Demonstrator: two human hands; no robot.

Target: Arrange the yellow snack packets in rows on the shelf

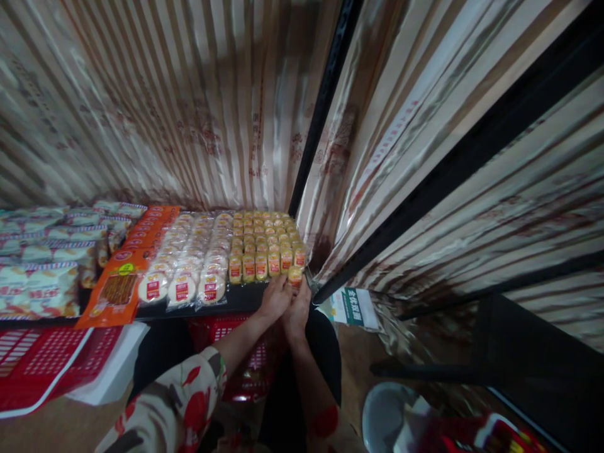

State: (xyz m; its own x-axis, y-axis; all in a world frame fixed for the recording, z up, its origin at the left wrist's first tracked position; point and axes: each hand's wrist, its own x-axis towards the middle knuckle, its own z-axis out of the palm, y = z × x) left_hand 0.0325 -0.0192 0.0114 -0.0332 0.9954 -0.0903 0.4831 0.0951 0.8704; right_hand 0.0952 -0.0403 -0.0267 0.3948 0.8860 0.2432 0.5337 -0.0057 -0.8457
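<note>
Both my hands reach to the front edge of a black shelf (pixel 236 301) at its right end. My left hand (pixel 274 299) rests with fingers curled at the shelf edge, just below the rows of small yellow snack packs (pixel 264 242). My right hand (pixel 298 303) touches it and pinches one small yellow pack (pixel 295 275) at the front right corner of those rows. Left of the yellow packs lie rows of round white rice-cracker packs (pixel 189 264) with red labels.
Orange flat packets (pixel 123 280) and white bagged snacks (pixel 42 270) fill the shelf's left part. A red basket (pixel 245 352) sits below the shelf, a red crate (pixel 33 365) at lower left. Striped plastic curtains hang behind and right. A grey bin (pixel 384 415) stands at lower right.
</note>
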